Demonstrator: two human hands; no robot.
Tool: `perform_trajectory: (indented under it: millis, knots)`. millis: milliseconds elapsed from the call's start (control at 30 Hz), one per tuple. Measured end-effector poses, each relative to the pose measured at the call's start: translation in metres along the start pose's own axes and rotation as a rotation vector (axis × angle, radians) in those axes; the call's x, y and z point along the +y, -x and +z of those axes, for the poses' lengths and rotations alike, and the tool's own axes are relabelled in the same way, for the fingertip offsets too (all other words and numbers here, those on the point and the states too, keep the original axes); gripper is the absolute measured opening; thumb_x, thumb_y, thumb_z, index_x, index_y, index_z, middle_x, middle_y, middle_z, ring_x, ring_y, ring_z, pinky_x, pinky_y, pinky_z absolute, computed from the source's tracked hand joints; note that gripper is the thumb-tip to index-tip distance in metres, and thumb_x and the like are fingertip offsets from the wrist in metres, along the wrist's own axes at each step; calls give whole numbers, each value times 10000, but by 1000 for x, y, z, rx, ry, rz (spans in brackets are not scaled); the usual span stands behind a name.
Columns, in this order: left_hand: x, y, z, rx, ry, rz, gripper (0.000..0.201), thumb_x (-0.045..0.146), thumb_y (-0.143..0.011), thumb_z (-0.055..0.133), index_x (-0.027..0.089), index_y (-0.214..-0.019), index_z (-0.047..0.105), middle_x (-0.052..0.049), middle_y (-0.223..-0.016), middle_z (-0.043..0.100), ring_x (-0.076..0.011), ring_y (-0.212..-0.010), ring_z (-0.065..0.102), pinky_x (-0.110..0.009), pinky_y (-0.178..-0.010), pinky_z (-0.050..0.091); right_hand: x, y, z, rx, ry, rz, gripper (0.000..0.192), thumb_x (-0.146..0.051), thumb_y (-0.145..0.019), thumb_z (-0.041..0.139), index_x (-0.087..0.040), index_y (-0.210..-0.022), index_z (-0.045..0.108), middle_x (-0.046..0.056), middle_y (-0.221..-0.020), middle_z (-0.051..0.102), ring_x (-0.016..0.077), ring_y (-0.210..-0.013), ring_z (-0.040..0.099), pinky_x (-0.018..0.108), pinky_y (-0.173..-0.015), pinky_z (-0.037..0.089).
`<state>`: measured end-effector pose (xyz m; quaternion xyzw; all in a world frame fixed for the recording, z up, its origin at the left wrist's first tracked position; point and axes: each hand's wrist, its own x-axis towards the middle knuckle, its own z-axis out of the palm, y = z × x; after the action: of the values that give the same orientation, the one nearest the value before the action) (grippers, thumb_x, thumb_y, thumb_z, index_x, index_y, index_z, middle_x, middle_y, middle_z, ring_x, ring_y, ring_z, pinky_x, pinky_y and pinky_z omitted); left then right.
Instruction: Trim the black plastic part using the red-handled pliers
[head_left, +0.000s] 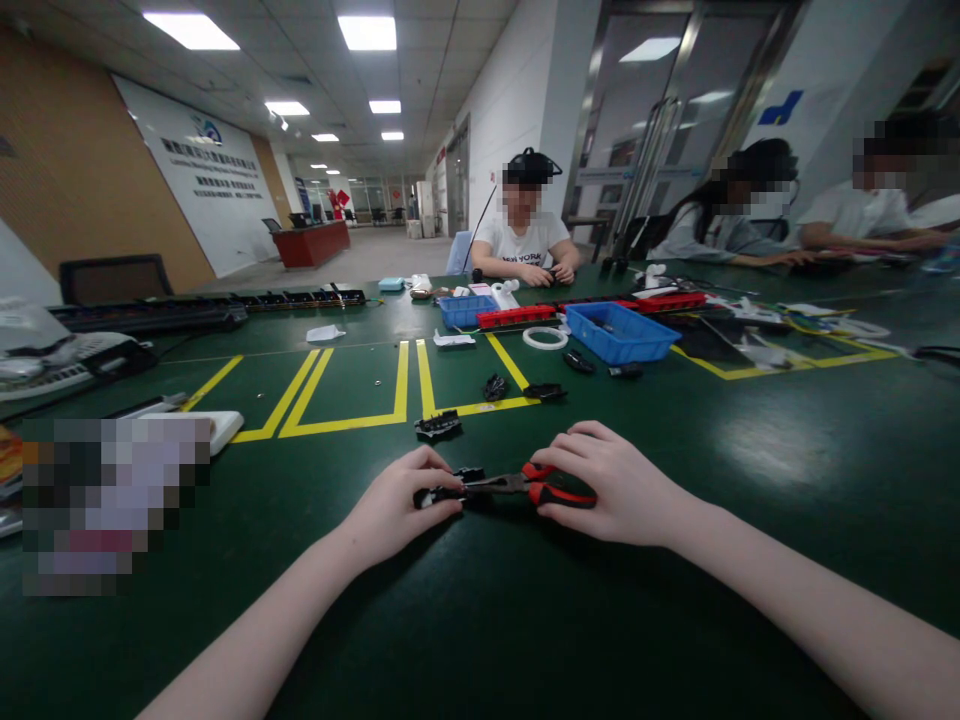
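Observation:
My right hand [611, 485] is wrapped round the red and black handles of a pair of long-nose pliers [510, 484]. The jaws point left, at a small black plastic part [429, 496] that my left hand [409, 500] pinches between thumb and fingers. Whether the jaw tips grip the part is too small to tell. Just behind the jaws lies another black piece [470, 473], partly hidden by my fingers. Farther off, a jagged black plastic part [439, 425] rests on the green table [480, 620].
Several more black parts [545, 391] lie near the yellow tape lines [401, 385]. Beyond them stand a blue bin [622, 335], a smaller blue bin [459, 312] and a white ring [545, 339]. A person [525, 230] sits across the table; two others sit at the right.

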<state>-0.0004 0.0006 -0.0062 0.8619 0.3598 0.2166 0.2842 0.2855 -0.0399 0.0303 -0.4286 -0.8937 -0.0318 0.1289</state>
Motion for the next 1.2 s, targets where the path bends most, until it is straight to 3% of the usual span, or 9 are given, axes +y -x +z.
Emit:
perform_trajectory:
  millis: [467,1200]
  knots:
    - [-3,0,1,10,-42,30,197,296,-835,641,264,-1025,685,-32,-1091,562,-196,-984,557,-356,-865,484,-1,-1,5,4,-40,7,394,-503,-813,571,-230,-1091,632,54,-953,664,195,-863,599,434,-927,396]
    - [-2,0,0,-5,-43,34,206,317,-846,620,262,-1032,691,-40,-1094,570,-205,-977,563,-372,-867,489,1,0,3,111,-89,42,448,-474,-755,649,-230,-1129,608,48,-1038,695,218,-957,635,455,-985,402]
